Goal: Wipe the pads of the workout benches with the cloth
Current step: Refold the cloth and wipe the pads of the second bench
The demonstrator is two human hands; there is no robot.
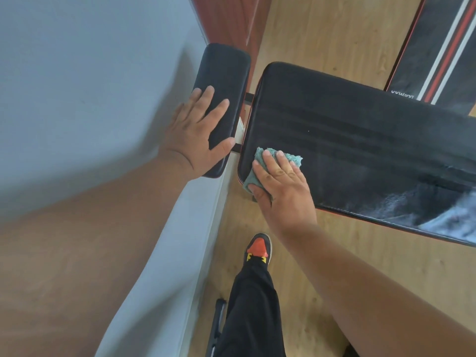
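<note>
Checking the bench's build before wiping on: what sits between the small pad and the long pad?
In the head view, a narrow gap separates the small pad from the long pad; dark frame bars cross it, with pale wall base showing through.

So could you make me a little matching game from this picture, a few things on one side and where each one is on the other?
Things:
1. cloth
2. left hand
3. shoe
4. white smears

Places:
A. on the wooden floor
B. resting on the small pad
C. under the right hand, at the near end of the long pad
D. on the long pad, at the picture's right edge

Pairs: 1-C, 2-B, 3-A, 4-D
</note>
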